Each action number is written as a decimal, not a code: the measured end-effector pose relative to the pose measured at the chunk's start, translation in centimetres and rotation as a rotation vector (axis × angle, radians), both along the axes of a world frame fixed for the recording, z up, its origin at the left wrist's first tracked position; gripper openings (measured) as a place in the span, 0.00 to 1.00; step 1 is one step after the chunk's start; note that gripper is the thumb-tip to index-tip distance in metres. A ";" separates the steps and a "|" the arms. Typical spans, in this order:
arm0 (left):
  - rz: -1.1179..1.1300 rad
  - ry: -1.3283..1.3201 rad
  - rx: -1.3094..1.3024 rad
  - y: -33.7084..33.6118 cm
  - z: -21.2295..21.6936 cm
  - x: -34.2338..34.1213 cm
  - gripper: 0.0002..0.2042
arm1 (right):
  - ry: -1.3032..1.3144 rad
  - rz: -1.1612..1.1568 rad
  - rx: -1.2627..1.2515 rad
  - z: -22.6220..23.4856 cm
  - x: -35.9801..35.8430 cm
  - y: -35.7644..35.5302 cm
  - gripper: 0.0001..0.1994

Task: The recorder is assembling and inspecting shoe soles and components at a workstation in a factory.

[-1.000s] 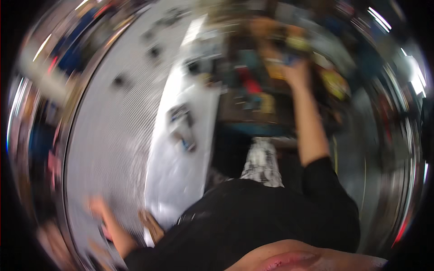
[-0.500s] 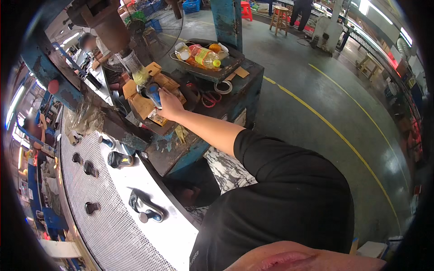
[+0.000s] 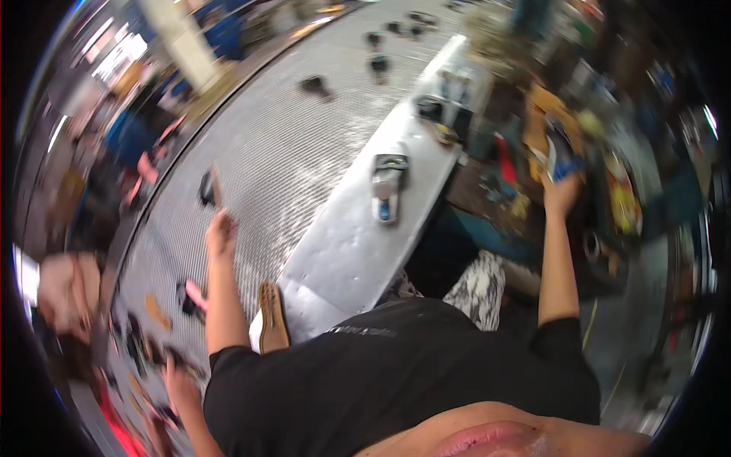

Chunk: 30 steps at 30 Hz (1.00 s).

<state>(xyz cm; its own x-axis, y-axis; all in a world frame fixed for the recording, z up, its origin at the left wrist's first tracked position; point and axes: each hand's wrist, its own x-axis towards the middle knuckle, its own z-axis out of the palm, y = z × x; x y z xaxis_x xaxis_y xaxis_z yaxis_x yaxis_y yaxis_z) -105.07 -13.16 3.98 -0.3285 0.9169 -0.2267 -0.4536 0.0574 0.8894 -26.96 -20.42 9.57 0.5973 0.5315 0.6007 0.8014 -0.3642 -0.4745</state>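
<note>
Stretched out over the mesh belt, my left hand is closed on a thin tan-edged shoe piece; its dark part is blurred. My right hand, on the right, grips a dark and blue sandal at the tan cardboard pad of the machine. Between my arms, a sandal with a grey and blue middle lies on the white metal ledge. A brown sole leans by my left forearm.
Several dark shoe pieces sit farther up the belt, and more parts lie at lower left. Another person's hand works there. Beside my right arm stands a tray with a yellow-labelled bottle.
My view has swung left and blurred. My left hand has come into view over the belt, holding a shoe piece. The right hand still holds the sandal at the machine.
</note>
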 end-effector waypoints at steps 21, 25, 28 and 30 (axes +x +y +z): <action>-0.596 -0.106 0.224 -8.7 1.5 38.5 0.14 | 0.495 1.166 0.016 -2.0 -27.0 -14.2 0.26; -0.855 0.117 0.448 -10.4 4.1 44.0 0.20 | 0.575 0.933 0.118 -0.5 -23.2 -10.9 0.26; -1.149 0.244 0.515 -8.6 2.7 43.3 0.29 | 0.523 0.845 0.264 -0.6 -19.7 -9.5 0.26; -1.184 0.314 0.446 -9.2 5.6 42.4 0.28 | 0.377 0.698 0.326 0.1 -16.1 -8.4 0.27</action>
<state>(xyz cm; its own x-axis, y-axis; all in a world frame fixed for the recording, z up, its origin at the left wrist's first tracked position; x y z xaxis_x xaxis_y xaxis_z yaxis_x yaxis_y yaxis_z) -62.72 -22.37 9.58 0.7427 0.6607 0.1089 -0.1021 -0.0489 0.9936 -43.06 -28.87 9.67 0.3883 0.6870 0.6143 0.5587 0.3546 -0.7497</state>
